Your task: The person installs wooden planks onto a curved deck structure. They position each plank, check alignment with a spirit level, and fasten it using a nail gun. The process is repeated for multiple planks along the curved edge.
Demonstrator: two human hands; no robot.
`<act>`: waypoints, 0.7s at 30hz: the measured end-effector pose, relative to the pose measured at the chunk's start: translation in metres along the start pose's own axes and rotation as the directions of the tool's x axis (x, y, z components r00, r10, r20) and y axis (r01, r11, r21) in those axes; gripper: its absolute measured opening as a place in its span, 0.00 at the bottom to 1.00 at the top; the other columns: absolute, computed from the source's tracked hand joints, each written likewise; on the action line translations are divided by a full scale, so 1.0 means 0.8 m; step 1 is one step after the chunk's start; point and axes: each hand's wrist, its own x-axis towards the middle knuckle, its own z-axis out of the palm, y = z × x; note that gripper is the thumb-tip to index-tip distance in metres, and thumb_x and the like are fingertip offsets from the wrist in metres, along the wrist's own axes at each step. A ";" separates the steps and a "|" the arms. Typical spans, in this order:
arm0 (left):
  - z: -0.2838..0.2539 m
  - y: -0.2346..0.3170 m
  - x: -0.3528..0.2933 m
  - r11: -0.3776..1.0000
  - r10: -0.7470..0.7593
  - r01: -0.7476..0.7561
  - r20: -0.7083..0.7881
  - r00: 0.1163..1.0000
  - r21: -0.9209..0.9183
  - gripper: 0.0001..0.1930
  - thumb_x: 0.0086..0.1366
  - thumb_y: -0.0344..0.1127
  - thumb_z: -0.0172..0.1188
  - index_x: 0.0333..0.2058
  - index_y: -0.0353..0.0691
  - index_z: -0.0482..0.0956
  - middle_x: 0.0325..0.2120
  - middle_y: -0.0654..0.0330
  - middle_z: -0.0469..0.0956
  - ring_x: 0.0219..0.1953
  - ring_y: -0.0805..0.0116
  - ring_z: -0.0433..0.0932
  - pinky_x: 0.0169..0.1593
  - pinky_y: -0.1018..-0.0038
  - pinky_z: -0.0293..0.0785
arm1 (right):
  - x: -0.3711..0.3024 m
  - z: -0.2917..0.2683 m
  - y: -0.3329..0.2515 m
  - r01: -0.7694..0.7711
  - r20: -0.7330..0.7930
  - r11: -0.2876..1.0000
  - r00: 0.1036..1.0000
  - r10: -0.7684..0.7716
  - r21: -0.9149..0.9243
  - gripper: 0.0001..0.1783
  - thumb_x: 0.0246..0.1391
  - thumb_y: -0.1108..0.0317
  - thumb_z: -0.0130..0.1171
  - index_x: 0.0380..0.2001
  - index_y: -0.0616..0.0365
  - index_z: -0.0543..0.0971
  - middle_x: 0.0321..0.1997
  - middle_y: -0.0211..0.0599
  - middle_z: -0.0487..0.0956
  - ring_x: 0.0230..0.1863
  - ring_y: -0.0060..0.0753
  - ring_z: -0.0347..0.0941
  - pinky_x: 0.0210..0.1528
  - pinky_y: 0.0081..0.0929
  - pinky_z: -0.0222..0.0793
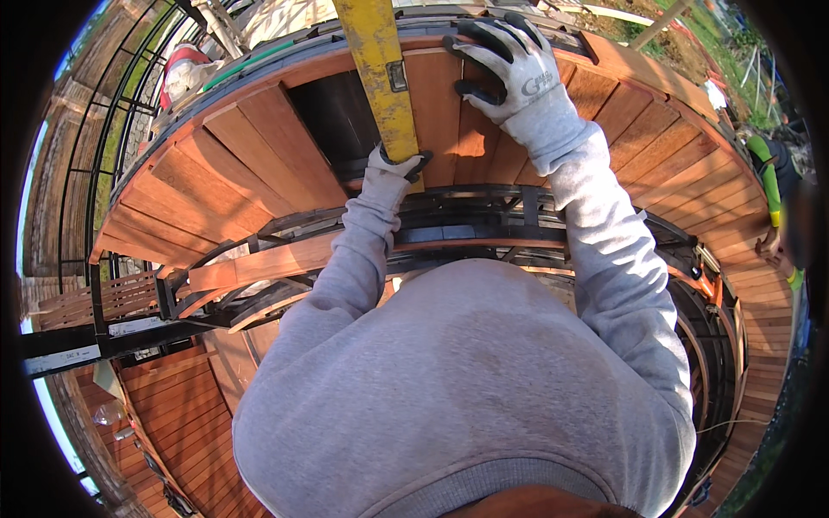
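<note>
My left hand [399,164], in a white glove with dark fingertips, grips the near end of a scuffed yellow spirit level [367,52]. The level runs away from me across the curved row of reddish wooden boards, with a vial window partway along it. Left of it, a dark gap [332,121] shows between boards. My right hand [514,69], gloved alike, has its fingers spread at the far edge of the row. A wooden board [432,108] lies between the level and that hand; whether the right fingertips touch it I cannot tell.
Below the boards curves a black metal frame [458,233] with a wooden strip [259,263]. Slatted wood decking [181,423] lies lower left. A person's green sleeve [764,164] shows at the right, and someone in red and white [183,73] is upper left.
</note>
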 end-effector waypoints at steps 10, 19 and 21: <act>-0.007 -0.009 0.008 0.993 -0.046 0.051 0.055 0.997 -0.104 0.20 0.60 0.27 0.72 0.50 0.35 0.79 0.38 0.60 0.83 0.33 0.71 0.83 0.33 0.75 0.84 | 0.000 0.005 -0.006 -0.063 -0.022 0.997 0.998 0.062 -0.035 0.33 0.49 0.55 0.72 0.61 0.34 0.77 0.67 0.30 0.72 0.69 0.43 0.65 0.74 0.51 0.54; -0.013 -0.032 0.021 0.997 0.025 -0.018 0.096 0.995 -0.071 0.18 0.62 0.24 0.69 0.51 0.35 0.79 0.40 0.58 0.83 0.35 0.69 0.84 0.33 0.74 0.86 | 0.002 0.006 -0.006 -0.052 -0.024 0.999 0.998 0.052 0.002 0.32 0.48 0.57 0.72 0.59 0.36 0.79 0.67 0.31 0.73 0.68 0.44 0.65 0.73 0.52 0.55; -0.014 -0.037 0.019 0.998 0.020 -0.015 0.093 0.995 -0.054 0.18 0.62 0.25 0.69 0.51 0.35 0.79 0.39 0.58 0.83 0.36 0.70 0.84 0.33 0.75 0.86 | 0.003 0.001 -0.011 -0.064 -0.024 0.998 0.998 0.065 0.010 0.31 0.48 0.58 0.72 0.59 0.37 0.78 0.67 0.31 0.73 0.68 0.45 0.65 0.73 0.53 0.55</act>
